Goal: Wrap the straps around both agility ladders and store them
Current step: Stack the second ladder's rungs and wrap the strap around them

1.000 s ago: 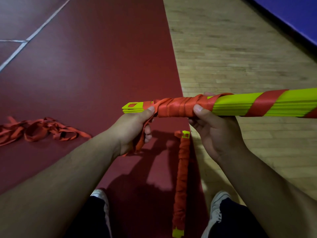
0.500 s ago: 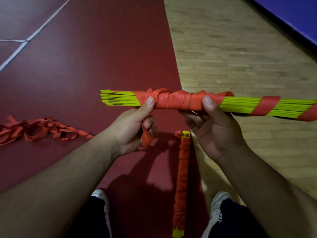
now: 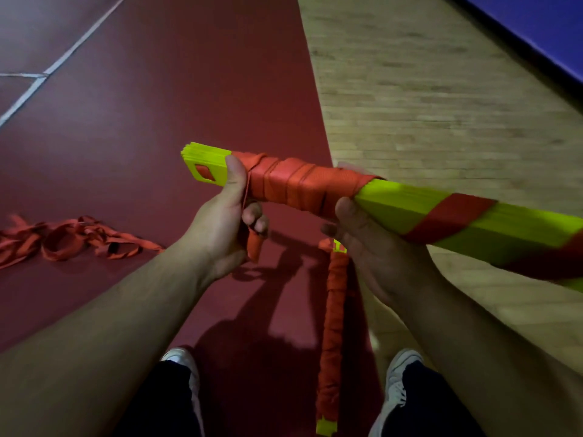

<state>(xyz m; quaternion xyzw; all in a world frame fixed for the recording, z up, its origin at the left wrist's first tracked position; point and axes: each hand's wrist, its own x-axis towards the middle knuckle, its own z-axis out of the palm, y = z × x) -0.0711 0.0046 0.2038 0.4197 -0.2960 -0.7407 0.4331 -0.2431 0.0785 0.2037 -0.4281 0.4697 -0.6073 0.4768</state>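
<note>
I hold a stack of neon-yellow ladder rungs [image 3: 410, 203] crosswise in front of me, bound near its left end by tight turns of red strap [image 3: 296, 184] and by looser spiral turns further right. My left hand [image 3: 227, 222] grips the bundle's left end, thumb on top, with the strap's short free tail curled in its fingers. My right hand [image 3: 366, 244] grips the bundle from below at the edge of the tight wrapping. A second ladder [image 3: 331, 335], fully wrapped in red strap, lies on the floor between my feet.
A loose tangle of red straps [image 3: 72, 238] lies on the dark red floor [image 3: 189, 89] at the left. Wooden flooring [image 3: 441, 105] runs along the right, with a blue mat edge [image 3: 542, 29] at the far right. My two shoes show at the bottom.
The bundle has tilted and rolled so that its left end points up and away, showing the slotted rung face. My left thumb has slid towards that end. The free tail stays short.
</note>
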